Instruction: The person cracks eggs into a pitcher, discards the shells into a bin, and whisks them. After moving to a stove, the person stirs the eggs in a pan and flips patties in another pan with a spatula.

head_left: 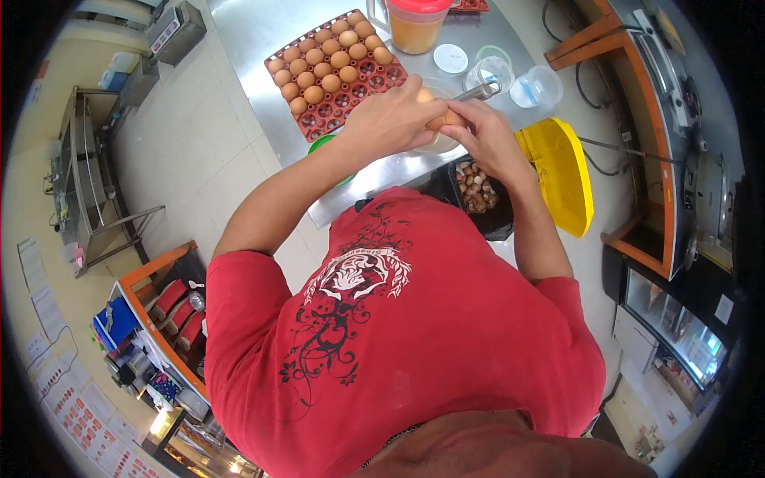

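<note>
The left hand (pixel 389 121) and right hand (pixel 488 142) meet out in front, both curled closed.

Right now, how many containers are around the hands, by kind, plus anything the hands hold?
Egg tray: 1
Jug: 1
Clear cups: 2
Bowl: 1
Bin with shells: 1
Egg, held between left hand and right hand: 1
Total: 7
</note>
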The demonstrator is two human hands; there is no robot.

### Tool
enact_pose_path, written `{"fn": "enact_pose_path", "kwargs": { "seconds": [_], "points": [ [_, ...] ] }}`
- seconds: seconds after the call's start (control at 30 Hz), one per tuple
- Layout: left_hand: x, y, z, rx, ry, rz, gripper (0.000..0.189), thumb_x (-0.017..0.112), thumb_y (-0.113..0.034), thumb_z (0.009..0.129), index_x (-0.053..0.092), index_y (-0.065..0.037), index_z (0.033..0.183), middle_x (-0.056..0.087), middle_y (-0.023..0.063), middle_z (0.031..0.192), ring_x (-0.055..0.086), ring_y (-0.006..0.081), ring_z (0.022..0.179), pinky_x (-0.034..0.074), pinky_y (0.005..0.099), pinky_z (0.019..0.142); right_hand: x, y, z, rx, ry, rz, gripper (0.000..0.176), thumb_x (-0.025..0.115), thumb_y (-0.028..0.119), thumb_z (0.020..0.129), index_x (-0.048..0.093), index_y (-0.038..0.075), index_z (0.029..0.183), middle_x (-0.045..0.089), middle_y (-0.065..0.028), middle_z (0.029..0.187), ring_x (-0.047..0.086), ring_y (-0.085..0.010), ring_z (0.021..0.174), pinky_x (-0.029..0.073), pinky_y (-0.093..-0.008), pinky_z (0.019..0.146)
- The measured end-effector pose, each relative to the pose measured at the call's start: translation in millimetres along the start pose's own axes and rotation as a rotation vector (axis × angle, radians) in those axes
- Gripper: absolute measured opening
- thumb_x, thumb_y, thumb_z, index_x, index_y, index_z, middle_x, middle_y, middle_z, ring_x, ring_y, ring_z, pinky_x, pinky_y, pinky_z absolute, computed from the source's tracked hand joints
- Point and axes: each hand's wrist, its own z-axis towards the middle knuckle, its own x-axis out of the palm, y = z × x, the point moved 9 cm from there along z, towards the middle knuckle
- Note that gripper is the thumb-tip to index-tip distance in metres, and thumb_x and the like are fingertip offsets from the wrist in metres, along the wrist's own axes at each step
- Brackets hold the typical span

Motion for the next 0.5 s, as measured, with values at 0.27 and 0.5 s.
{"fn": "enact_pose_path", "kwargs": {
  "seconds": [0.27, 0.5],
  "points": [
    [-11, -10, 4, 0.026, -0.078, -0.052, 0.038, 0.077, -0.033, 0.094, 0.061, -0.023, 0.127, 0.056, 0.0177, 0.121, 0.075, 0.0368, 0.094, 0.063, 0.0442, 0.073, 9, -22, -7, 0.153, -0.1, 0.413, 0.042, 0.077, 0.022, 0.097, 0.071, -0.004, 0.129, 0.077, -0.0196, 0.108, 0.073, -0.0263, 0.094, 0.057, -0.0376, 0.088],
    [-27, 20, -17, 0.01, -0.412, -0.392, 0.04, 0.07, -0.019, 0.102, 0.055, -0.008, 0.138, 0.063, 0.0185, 0.121, 0.071, 0.0325, 0.089, 0.058, 0.0414, 0.08, -15, -52, -72, 0.208, 0.114, -0.143, 0.049, 0.079, 0.024, 0.092, 0.07, -0.002, 0.132, 0.074, -0.019, 0.11, 0.072, -0.0331, 0.106, 0.056, -0.04, 0.098]
  ]
}}
